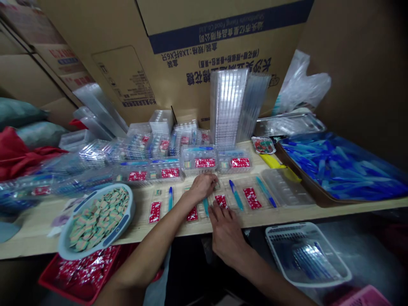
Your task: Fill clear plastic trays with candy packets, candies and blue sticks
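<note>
My left hand [201, 188] reaches over the back of a clear plastic tray on the bench, its fingers pinched together; whatever they hold is hidden. My right hand [228, 233] lies at the front of the same tray, fingers stretched out and touching a red printed packet [220, 201]. A blue pen-shaped stick [236, 195] lies along that tray's right side. To the right, another tray has a red packet [252, 198] and a blue stick [265, 192]. On the left, a tray holds a red packet [154, 212], a blue stick [170, 198] and small pale pieces [157, 192].
A pale blue basin [130, 214] of striped pieces stands left. Filled trays [199, 159] and tall tray stacks [228, 108] line the back. At right is a carton [306, 180] of blue sticks. Below are a white basket [331, 282] and a red bin [66, 289].
</note>
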Available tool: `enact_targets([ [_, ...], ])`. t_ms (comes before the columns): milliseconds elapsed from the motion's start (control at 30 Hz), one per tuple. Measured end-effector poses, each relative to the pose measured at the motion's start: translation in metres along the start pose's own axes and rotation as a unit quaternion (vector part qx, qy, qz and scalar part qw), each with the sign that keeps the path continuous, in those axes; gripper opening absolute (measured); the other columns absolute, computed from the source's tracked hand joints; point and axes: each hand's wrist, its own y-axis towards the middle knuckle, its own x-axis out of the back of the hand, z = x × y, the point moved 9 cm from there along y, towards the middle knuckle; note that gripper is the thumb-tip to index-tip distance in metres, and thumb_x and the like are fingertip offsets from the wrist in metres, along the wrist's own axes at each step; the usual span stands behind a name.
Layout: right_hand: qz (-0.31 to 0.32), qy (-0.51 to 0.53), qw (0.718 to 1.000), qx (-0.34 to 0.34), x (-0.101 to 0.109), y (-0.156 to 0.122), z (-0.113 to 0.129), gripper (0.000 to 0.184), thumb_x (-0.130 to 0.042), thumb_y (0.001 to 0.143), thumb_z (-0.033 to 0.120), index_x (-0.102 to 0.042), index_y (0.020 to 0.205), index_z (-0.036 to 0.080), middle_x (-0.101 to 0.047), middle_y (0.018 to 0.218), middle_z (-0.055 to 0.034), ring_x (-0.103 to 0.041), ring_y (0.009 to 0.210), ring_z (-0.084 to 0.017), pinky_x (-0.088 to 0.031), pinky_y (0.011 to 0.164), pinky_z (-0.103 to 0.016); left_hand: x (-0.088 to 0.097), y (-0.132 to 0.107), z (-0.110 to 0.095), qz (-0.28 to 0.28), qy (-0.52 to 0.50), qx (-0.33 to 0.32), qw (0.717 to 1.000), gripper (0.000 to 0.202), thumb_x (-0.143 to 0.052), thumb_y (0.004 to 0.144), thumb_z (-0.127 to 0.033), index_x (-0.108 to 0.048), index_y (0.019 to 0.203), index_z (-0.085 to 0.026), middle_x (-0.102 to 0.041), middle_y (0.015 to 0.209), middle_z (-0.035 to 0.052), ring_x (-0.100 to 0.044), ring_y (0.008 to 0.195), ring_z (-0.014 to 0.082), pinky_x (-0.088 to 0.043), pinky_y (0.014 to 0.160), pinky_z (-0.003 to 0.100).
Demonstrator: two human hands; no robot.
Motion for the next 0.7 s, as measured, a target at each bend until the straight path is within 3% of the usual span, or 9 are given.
enact_targets([
  [133,0.001,0.004,1.000,-0.002,0.000,0.000,0.000,0.074,-0.053,0.080,0.017,-0.044,0.153,0.008,-0.035,0.162,-0.0181,-0.042,0.138,-0.036,-0.028,0.115,-0.051,-0.006,0.003,0.005,-0.001,0.019,0.020,1.000,0.020,-0.056,0.088,-0.013,-0.074,0.098,-0.015,-0.072,0.102,0.0110,-0.066,0.091,0.0214,-0.049,0.081,0.028],
  [267,-0.004,0.004,1.000,0.002,0.001,-0.001,0.001,0.072,-0.052,0.081,0.017,-0.046,0.152,0.008,-0.038,0.160,-0.0185,-0.045,0.135,-0.036,-0.029,0.115,-0.050,-0.013,0.000,0.002,0.036,0.060,0.005,0.998,0.021,-0.054,0.088,-0.015,-0.075,0.089,-0.017,-0.070,0.100,0.0109,-0.066,0.085,0.0212,-0.047,0.073,0.029],
  [367,-0.007,0.003,1.000,0.004,0.002,-0.002,0.002,0.073,-0.052,0.081,0.016,-0.044,0.153,0.008,-0.039,0.159,-0.0188,-0.046,0.134,-0.036,-0.030,0.114,-0.051,-0.009,-0.004,-0.002,0.039,0.070,0.010,0.997,0.019,-0.056,0.086,-0.015,-0.074,0.091,-0.017,-0.070,0.100,0.0112,-0.066,0.085,0.0220,-0.047,0.072,0.029],
  [467,-0.010,-0.004,1.000,0.002,0.003,-0.003,0.001,0.072,-0.052,0.081,0.015,-0.044,0.153,0.008,-0.038,0.160,-0.0190,-0.045,0.134,-0.036,-0.029,0.114,-0.051,-0.001,-0.005,-0.010,0.028,0.060,0.015,0.998,0.023,-0.053,0.089,-0.015,-0.074,0.094,-0.017,-0.071,0.102,0.0122,-0.067,0.088,0.0224,-0.048,0.075,0.030],
  [600,-0.009,-0.017,1.000,0.004,0.004,0.000,0.001,0.070,-0.053,0.082,0.016,-0.047,0.151,0.010,-0.040,0.159,-0.0183,-0.048,0.130,-0.036,-0.032,0.111,-0.050,-0.004,-0.004,-0.026,0.072,0.092,0.022,0.993,0.025,-0.050,0.088,-0.009,-0.075,0.092,-0.013,-0.071,0.103,0.0155,-0.067,0.095,0.0250,-0.051,0.080,0.032],
  [700,-0.016,-0.049,0.999,0.007,0.001,0.000,0.000,0.066,-0.052,0.083,0.014,-0.050,0.149,0.011,-0.046,0.154,-0.0185,-0.052,0.126,-0.036,-0.037,0.106,-0.050,0.001,-0.019,-0.036,0.078,0.102,0.040,0.991,0.024,-0.052,0.088,-0.008,-0.074,0.096,-0.012,-0.071,0.102,0.0161,-0.068,0.099,0.0265,-0.052,0.083,0.033],
])
